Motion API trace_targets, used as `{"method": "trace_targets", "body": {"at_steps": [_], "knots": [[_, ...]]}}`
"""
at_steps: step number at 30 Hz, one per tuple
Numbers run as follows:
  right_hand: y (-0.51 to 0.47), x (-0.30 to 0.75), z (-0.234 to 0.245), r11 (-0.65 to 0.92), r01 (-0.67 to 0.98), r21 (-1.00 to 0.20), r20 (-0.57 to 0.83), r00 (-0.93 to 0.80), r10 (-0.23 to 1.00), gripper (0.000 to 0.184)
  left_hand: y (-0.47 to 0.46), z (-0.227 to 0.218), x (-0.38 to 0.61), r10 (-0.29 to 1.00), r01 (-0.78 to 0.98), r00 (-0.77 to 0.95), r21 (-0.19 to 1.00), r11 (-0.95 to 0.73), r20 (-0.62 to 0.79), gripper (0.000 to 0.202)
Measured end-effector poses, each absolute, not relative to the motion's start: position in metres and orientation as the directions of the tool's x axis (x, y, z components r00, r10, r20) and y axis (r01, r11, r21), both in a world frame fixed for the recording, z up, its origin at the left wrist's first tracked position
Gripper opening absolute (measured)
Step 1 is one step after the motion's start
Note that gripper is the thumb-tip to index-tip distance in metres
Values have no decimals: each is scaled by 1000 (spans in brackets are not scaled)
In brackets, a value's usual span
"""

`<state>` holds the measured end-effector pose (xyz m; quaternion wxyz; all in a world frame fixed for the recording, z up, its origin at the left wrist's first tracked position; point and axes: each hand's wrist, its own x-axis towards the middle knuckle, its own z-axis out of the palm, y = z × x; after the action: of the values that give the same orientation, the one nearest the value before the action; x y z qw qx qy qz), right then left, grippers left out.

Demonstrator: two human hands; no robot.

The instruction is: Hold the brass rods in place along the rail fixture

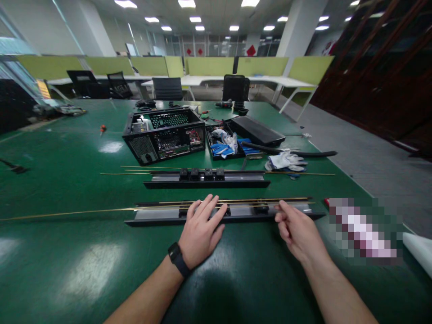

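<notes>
A long black rail with a grey inner face (148,215) lies crosswise before me, with several thin brass rods (84,211) along its top and one reaching far out left. My left hand (201,229), a dark watch (178,258) at its wrist, rests flat over the rods and the rail's middle with fingers spread. At the rail's right part, my right hand (297,227) pinches a brass rod between thumb and forefinger. Small black blocks sit in the rail, such as the one (261,206) left of my right fingertips; others are partly covered by my left hand.
Behind lies a second rail (168,184) with black blocks and brass rods. Farther back are an open computer case (141,148), a tray (216,155) with gloves, a black panel (258,130) and more gloves (286,160). A blurred-out item (364,231) lies at right.
</notes>
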<state>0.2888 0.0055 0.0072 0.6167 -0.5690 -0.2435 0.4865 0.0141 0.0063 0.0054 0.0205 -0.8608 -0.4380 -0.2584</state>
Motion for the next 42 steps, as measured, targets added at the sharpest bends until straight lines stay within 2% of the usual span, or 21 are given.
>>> {"method": "trace_targets", "body": {"at_steps": [4, 10, 16, 21, 29, 42], "knots": [[7, 293, 7, -74, -364, -928, -243, 445, 862, 39, 6, 6, 14, 736, 762, 483, 186, -620, 473, 50], [6, 291, 8, -137, -346, -928, -265, 356, 896, 36, 7, 5, 14, 745, 768, 480, 187, -612, 463, 49], [7, 291, 8, -82, -383, -920, -256, 431, 865, 35, 7, 6, 14, 745, 766, 478, 195, -613, 465, 48], [6, 289, 7, -126, -376, -918, -267, 352, 897, 34, 7, 5, 14, 744, 770, 474, 187, -610, 471, 49], [7, 291, 9, -83, -393, -916, -262, 430, 864, 35, 7, 8, 16, 749, 770, 472, 196, -607, 465, 47], [6, 289, 9, -124, -367, -922, -269, 378, 886, 33, 7, 6, 15, 759, 772, 474, 204, -602, 446, 46]]}}
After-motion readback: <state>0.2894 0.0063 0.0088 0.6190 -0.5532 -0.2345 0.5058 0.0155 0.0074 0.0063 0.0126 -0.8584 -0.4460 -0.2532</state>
